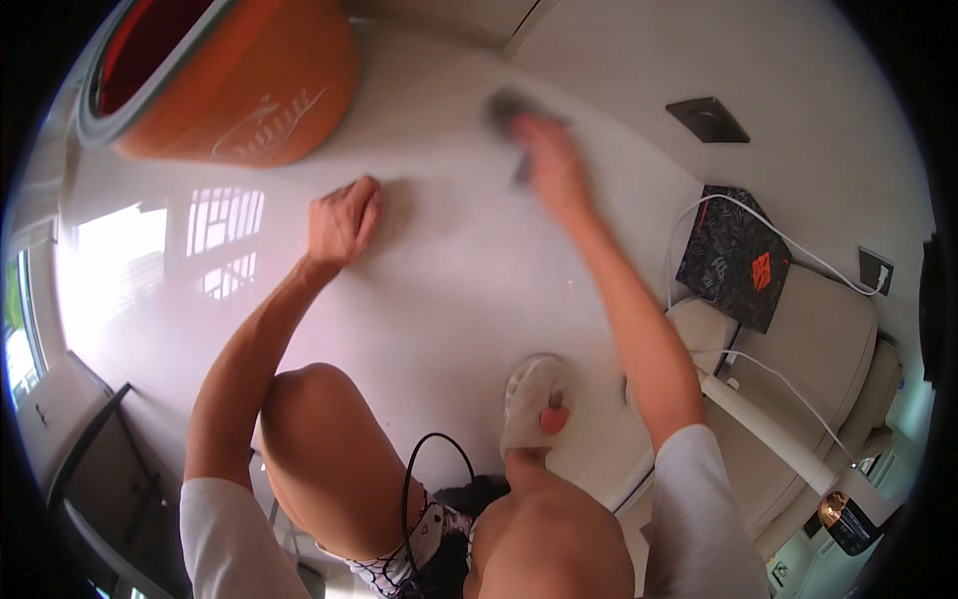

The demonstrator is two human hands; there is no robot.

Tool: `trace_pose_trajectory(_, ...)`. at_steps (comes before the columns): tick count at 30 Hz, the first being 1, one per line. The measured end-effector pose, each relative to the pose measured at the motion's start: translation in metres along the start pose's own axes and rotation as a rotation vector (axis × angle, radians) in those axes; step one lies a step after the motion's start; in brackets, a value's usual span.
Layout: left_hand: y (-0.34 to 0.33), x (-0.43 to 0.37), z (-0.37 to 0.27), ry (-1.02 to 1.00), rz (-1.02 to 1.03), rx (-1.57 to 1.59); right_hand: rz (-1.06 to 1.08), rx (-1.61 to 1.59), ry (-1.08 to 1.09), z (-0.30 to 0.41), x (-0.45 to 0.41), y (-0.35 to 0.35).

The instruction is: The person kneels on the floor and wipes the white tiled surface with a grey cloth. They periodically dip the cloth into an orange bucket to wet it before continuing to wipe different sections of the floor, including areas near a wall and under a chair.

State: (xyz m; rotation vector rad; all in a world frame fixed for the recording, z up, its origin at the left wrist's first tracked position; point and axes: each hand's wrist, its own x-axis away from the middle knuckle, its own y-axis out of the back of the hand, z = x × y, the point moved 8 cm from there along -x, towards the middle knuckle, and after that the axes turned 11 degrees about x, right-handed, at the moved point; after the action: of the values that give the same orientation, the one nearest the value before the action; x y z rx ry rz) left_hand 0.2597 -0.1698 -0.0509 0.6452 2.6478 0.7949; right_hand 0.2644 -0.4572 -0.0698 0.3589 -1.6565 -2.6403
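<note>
My left hand [346, 222] is closed in a fist, held low over or resting on the glossy white floor [449, 262], with nothing seen in it. Farther off to the right, my right hand [545, 153] grips a dark grey cloth [512, 107] against the floor near the wall; hand and cloth are blurred. An orange tub [247, 97] with a grey rim and a white drawn design stands beyond my left hand.
At the right, a black patterned box [737, 258] leans by a beige cushioned seat [816, 322], with a white cable [756, 213] running to a wall socket [876, 271]. My slippered foot [533, 404] is below. A dark-framed chair [97, 449] stands at lower left.
</note>
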Motion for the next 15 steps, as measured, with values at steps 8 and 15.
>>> trace_pose_trajectory(8, 0.004, 0.011, 0.008, 0.311, 0.328, -0.038, -0.115, 0.282, 0.170, 0.035, 0.036, -0.011)
trace_pose_trajectory(15, 0.041, 0.100, -0.010, 0.242, 0.518, -0.475, 0.243, -0.276, 0.607, 0.289, 0.179, -0.098)
